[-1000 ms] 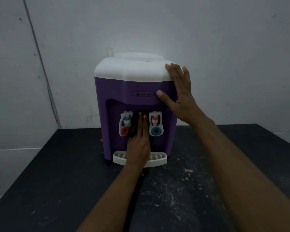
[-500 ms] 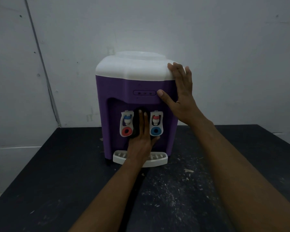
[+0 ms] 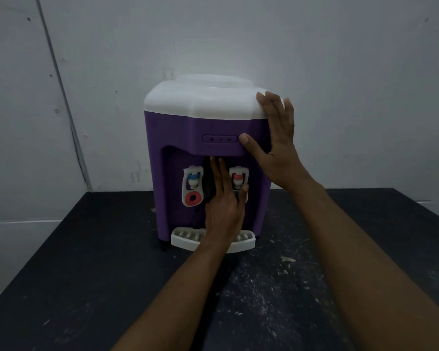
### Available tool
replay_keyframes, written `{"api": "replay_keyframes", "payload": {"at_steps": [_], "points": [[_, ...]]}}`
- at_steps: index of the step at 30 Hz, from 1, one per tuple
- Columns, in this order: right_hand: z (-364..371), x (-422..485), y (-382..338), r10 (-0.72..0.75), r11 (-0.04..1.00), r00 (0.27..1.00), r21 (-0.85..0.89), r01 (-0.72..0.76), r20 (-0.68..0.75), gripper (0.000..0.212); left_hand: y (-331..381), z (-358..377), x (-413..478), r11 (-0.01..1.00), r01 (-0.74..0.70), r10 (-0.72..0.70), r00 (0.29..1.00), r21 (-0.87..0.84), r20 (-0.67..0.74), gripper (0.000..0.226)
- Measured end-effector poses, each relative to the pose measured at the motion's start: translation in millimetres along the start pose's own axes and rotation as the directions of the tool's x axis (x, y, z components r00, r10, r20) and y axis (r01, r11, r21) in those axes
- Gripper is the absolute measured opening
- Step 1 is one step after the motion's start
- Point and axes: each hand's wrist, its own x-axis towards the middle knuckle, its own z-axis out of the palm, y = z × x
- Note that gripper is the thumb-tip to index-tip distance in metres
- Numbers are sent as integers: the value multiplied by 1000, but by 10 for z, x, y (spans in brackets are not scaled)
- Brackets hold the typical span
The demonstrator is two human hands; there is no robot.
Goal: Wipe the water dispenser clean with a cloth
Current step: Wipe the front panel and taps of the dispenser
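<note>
Head view: the purple water dispenser (image 3: 173,158) with its white top (image 3: 200,100) stands at the 12 o'clock end of the dark, speckled worktop (image 3: 86,274), close to the grey wall (image 3: 340,72). The left hand (image 3: 223,206), fingers straight and together, presses a dark cloth (image 3: 208,183) flat into the recess between the two taps (its thumb lies across the lower part of the right tap (image 3: 237,179)). The right hand (image 3: 276,145) lies flat and spread on the dispenser's 2 o'clock corner, fingertips on the white top, thumb beside the indicator strip (image 3: 219,139). The white drip tray (image 3: 185,238) sits at the dispenser's 6 o'clock.
</note>
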Motion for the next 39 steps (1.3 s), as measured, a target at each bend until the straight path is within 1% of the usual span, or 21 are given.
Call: {"api": "replay_keyframes", "payload": {"at_steps": [4, 12, 14, 17, 19, 21, 23, 26, 29, 31, 35, 37, 39], "points": [[-3, -7, 11, -2, 1000, 1000, 0, 2, -1, 81, -66, 59, -6, 998, -53, 54, 997, 26, -46, 75], [-8, -8, -6, 4, 1000, 1000, 7, -5, 4, 81, -378, 112, -305, 985, -5, 3, 1000, 171, 9, 77], [1, -4, -11, 10, 1000, 1000, 10, -10, -1, 81, -292, 83, -285, 986, 12, -13, 1000, 168, 2, 77], [12, -16, -14, 5, 1000, 1000, 15, -5, -12, 81, -84, 31, -119, 997, 20, -21, 1000, 77, 6, 77], [10, -15, -11, 9, 1000, 1000, 13, -9, -9, 81, -19, 10, -26, 998, -3, 4, 1000, 61, -8, 76], [7, -19, -20, 12, 1000, 1000, 17, -12, -3, 81, -61, 7, -23, 993, -63, 67, 997, 100, -43, 75], [-2, -18, -19, 13, 1000, 1000, 16, -13, -1, 81, -183, 29, -71, 980, -124, 133, 990, 158, -46, 75], [-9, -16, -19, 7, 1000, 1000, 14, -7, -4, 81, -397, 38, -226, 938, -149, 158, 987, 312, -2, 75], [4, -18, -28, 12, 1000, 1000, 8, -12, -9, 82, -595, -20, -392, 895, -172, 143, 984, 412, 102, 81], [6, -23, -30, 14, 1000, 1000, 9, -14, -10, 82, -676, -86, -436, 872, -200, 151, 978, 446, 144, 84], [5, -25, -34, 24, 1000, 1000, 19, -24, -7, 82, -745, -245, -347, 830, -257, 192, 965, 496, 180, 87], [7, -29, -28, 16, 1000, 1000, 17, -16, -14, 82, -801, -355, -278, 811, -302, 239, 953, 500, 187, 86], [11, -23, -14, 9, 1000, 1000, 16, -9, -14, 82, -897, -487, -235, 779, -363, 279, 931, 511, 236, 86]]}}
